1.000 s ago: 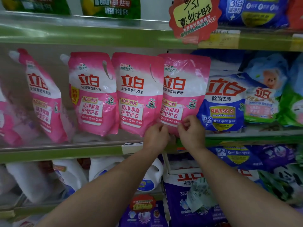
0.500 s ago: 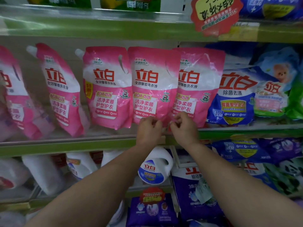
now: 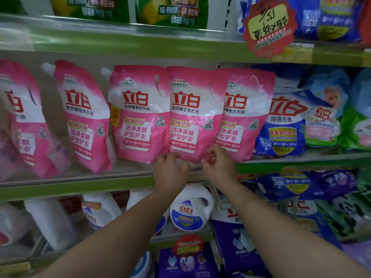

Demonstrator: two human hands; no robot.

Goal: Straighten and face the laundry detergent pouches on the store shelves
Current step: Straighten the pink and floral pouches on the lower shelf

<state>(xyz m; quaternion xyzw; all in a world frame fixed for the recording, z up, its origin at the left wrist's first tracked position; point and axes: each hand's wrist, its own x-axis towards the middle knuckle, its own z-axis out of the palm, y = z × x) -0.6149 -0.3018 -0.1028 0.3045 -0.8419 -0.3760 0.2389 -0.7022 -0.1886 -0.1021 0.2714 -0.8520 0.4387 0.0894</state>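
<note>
Pink pouches in row on middle shelf (image 3: 80,185), leftmost ones leaning. My left hand (image 3: 170,173) pinches bottom left corner of middle pink pouch (image 3: 188,117), fingers curled. My right hand (image 3: 219,167) pinches its bottom right corner. Blue pouch (image 3: 285,125) just right, upright.

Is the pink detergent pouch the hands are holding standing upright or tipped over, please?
Upright: the pink plastic detergent pouch faces forward, printing level, with the left hand and right hand pinching its bottom corners.
</note>
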